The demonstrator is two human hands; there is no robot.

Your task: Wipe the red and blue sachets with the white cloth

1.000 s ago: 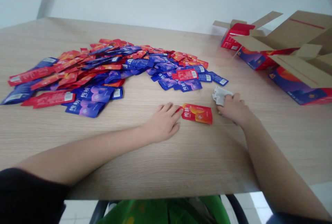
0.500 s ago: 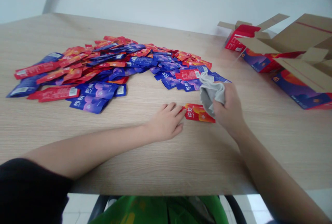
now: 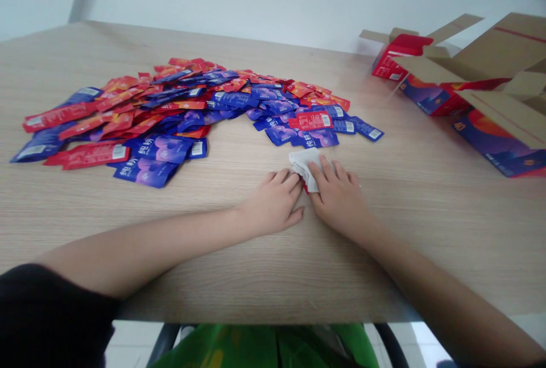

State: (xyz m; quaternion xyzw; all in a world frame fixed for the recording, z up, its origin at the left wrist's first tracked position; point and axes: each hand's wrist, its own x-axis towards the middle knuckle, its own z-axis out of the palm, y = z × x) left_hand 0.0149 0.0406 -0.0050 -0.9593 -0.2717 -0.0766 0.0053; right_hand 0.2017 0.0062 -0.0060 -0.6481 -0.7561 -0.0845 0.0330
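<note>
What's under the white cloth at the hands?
A red sliver shows at the near edge of the cloth, beside the left hand. The right hand lies flat on the cloth; whatever else is beneath is hidden.

Both hands sit mid-frame: right hand (image 3: 339,200) flat on a grey cloth (image 3: 303,163), left hand (image 3: 273,203) right beside it, sachet pile (image 3: 183,112) above.

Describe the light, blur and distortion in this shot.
Head view: soft, even light, with only faint shadows under the left hand and right hand; no harsh glare on the table; near packets fairly sharp; boxes at the right edge softer and stretched by the wide lens.
</note>
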